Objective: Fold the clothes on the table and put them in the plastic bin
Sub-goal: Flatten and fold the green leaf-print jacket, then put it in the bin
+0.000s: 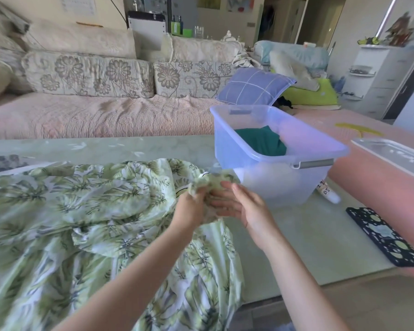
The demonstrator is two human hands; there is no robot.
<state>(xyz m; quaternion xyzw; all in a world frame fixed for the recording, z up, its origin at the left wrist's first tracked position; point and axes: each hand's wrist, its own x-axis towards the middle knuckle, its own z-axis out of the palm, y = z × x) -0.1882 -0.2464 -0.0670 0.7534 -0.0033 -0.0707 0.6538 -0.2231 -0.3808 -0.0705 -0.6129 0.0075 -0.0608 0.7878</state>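
Both bare forearms are reaching over the leaf-print garment (86, 211), which is lying crumpled on the table (308, 235). Left hand (191, 209) is gripping a bunched part; right hand (244, 209) is touching it with loosely spread fingers. Plastic bin (273, 149) is holding a green cloth (263, 140).

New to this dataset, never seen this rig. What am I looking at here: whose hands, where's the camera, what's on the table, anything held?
No robot here: a person wears one wide-angle camera on the head, looking forward and down, so you see their own bare arms. The left hand and right hand meet at a bunched part of a leaf-print garment; the left grips it, the right touches it with fingers partly open. The garment lies spread and unfolded on the pale table. To the right stands a clear plastic bin with a dark green cloth inside. A black patterned phone case lies near the table's right edge.
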